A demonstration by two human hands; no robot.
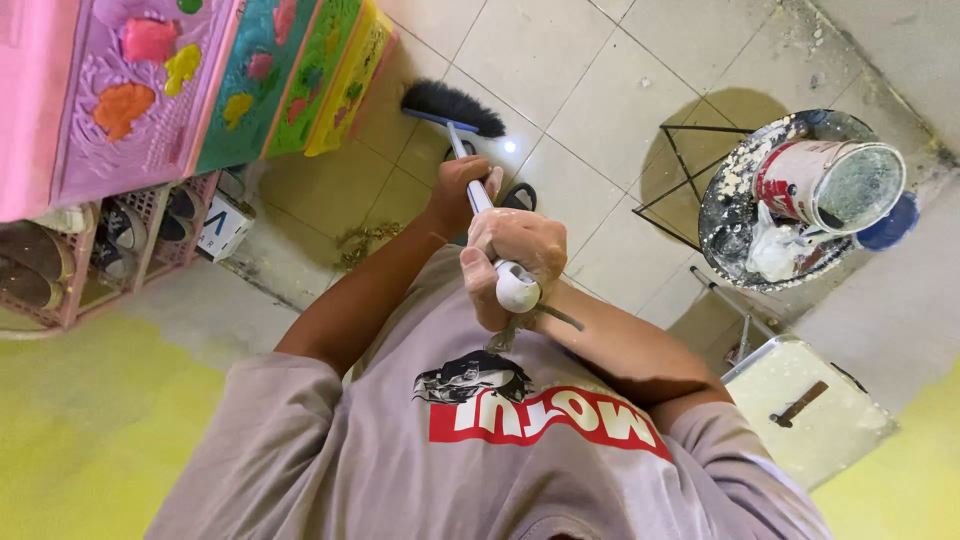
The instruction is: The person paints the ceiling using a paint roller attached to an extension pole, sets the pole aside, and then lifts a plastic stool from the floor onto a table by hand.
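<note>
A floor of pale square tiles (560,60) is seen from above, streaked with dust and with a small heap of yellowish debris (365,240) lying left of centre. Yellow-painted surfaces fill the near left and near right corners. At the far left, a plastic cabinet with pink, purple, teal, green and yellow moulded drawer fronts (160,90) is set above a pink lattice shoe rack (90,260) in which shoes are stored. At the right, a paint-splashed round tray on a black wire stand (730,200) carries a paint can (825,185) lying on its side and a crumpled white bag; a blue lid shows just behind it. Near right, a white-stained board (810,410) is seen.

A broom is held over the tiles: its black bristle head (455,105) rests on the floor at the far centre, and its white handle (485,200) runs back toward the person's grey printed shirt. The left hand (460,190) is wrapped around the handle farther down, fingers curled closed on it. The right hand (512,260) is closed around the rounded top end of the handle, held close to the chest.
</note>
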